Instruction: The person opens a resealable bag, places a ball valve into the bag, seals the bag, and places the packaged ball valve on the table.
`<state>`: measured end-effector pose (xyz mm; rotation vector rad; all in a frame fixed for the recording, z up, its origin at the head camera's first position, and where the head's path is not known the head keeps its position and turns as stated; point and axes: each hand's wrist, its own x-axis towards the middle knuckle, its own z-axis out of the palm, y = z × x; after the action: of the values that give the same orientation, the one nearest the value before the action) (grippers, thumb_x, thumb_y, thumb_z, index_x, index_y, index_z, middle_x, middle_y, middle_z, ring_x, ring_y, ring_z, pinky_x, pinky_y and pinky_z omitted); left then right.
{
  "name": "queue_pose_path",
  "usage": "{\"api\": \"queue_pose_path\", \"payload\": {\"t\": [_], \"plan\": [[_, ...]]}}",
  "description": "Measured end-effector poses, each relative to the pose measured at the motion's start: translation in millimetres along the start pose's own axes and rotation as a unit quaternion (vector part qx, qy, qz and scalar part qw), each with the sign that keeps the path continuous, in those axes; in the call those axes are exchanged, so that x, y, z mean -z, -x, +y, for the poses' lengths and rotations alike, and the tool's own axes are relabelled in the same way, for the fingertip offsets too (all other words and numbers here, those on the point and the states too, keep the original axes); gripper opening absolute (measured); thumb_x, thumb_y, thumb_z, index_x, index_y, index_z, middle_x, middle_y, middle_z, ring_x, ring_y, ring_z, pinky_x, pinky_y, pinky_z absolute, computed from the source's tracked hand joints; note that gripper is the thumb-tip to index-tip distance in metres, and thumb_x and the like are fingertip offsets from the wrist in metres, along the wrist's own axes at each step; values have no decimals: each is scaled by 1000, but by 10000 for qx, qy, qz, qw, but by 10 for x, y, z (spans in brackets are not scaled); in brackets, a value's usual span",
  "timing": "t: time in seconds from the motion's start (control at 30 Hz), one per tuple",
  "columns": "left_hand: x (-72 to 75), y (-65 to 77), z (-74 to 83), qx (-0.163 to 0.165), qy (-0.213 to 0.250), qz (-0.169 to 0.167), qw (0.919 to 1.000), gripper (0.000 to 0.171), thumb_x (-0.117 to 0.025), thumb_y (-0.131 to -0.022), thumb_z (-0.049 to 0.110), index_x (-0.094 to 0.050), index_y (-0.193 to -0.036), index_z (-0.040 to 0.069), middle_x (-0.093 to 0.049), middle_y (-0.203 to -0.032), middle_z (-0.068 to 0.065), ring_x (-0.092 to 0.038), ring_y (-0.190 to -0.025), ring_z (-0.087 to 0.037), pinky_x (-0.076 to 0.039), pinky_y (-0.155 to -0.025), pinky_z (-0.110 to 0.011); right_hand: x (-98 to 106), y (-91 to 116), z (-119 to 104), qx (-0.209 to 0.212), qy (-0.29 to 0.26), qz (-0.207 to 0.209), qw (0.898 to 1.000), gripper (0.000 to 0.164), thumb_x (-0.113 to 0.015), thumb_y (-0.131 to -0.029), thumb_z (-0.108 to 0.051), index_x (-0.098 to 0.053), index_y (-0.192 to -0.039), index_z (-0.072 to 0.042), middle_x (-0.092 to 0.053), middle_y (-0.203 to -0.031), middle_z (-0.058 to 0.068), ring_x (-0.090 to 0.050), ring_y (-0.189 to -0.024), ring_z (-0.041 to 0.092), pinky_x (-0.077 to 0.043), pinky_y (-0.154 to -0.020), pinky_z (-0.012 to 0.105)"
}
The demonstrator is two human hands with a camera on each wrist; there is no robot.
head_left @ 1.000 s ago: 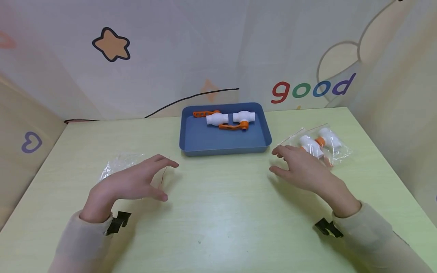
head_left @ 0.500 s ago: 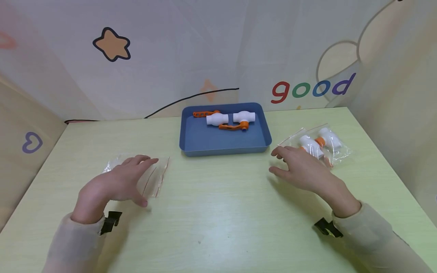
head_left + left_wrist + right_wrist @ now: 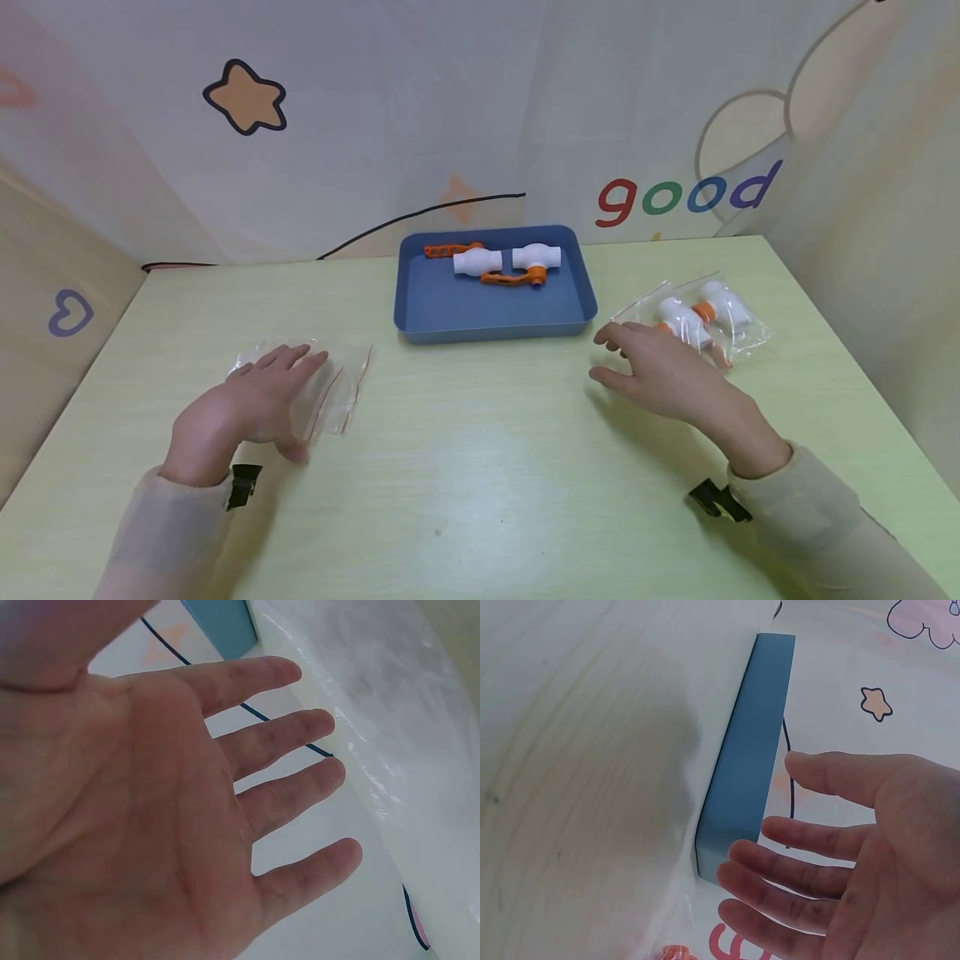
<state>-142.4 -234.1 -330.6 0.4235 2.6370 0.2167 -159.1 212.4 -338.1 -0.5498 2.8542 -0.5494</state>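
Observation:
My left hand point(image 3: 251, 404) hovers palm down over clear plastic bags point(image 3: 341, 387) on the left of the table. Its fingers are spread and hold nothing, as the palm point(image 3: 142, 802) in the left wrist view confirms. On the right, my right hand point(image 3: 667, 371) hangs above the table with loosely bent fingers and nothing in them. Just beyond it lie bagged white ball valves point(image 3: 684, 323) with orange parts, partly covered by that hand in the head view. In the right wrist view the relaxed fingers point(image 3: 795, 870) appear before the tray's side.
A blue tray point(image 3: 495, 315) stands at the back middle of the table. Inside are two white ball valves point(image 3: 477, 262) with orange handles point(image 3: 510, 279). A printed cloth point(image 3: 375, 125) hangs behind the table, its folds reaching down both sides.
My left hand has drawn back to the left and its fingers have spread. The clear bags, hanging near its fingers earlier, now lie flat beneath it. My right hand has barely moved.

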Motion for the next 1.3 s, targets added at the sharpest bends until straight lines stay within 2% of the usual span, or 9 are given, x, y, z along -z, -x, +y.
{"api": "queue_pose_path", "payload": {"t": [0.27,0.53,0.7,0.9,1.07,1.3], "plan": [[-44,-32,-70,227,-23,-144,9996,119,-92,-56,14,-20,-151,3,-13,-153,-27,-7,-139,-49,-10,-102,-71,-3,0,0,68,32,30,10000,39,-70,-89,-29,-61,-119,-5,-65,-111,12,-62,-100,28,-54,-79,44],[-55,-64,-65,172,-139,-165,9996,116,-90,-58,8,-21,-150,1,-14,-152,-29,-8,-138,-50,-11,-102,-71,-14,-4,5,92,23,32,9999,38,-70,-89,-29,-62,-118,-5,-66,-110,12,-63,-98,28,-54,-79,43],[-63,-92,-58,116,-285,-70,9995,110,-90,-58,10,-27,-148,0,-20,-149,-30,-15,-136,-50,-16,-101,-71,-21,-6,5,86,55,23,9999,39,-70,-89,-29,-62,-118,-6,-65,-109,11,-63,-98,28,-54,-78,43],[-60,-114,-51,140,-256,100,9995,100,-86,-60,13,-34,-144,1,-27,-145,-30,-24,-132,-49,-20,-98,-71,-17,-8,-6,58,79,-3,10000,39,-70,-89,-29,-62,-118,-6,-65,-109,11,-63,-97,27,-54,-78,42],[-53,-138,-38,113,-166,206,9996,102,-91,-60,22,-35,-143,0,-32,-142,-28,-31,-129,-48,-19,-99,-70,-20,-6,-4,81,83,16,9999,39,-70,-89,-29,-62,-118,-5,-66,-109,11,-63,-97,27,-54,-78,42],[-31,-127,15,-183,71,506,9985,97,-90,-64,26,-38,-140,-5,-41,-136,-26,-40,-123,-47,-26,-100,-66,-24,-8,-6,102,10,22,9999,38,-70,-88,-28,-62,-118,-5,-66,-107,11,-63,-96,27,-54,-77,42]]}}
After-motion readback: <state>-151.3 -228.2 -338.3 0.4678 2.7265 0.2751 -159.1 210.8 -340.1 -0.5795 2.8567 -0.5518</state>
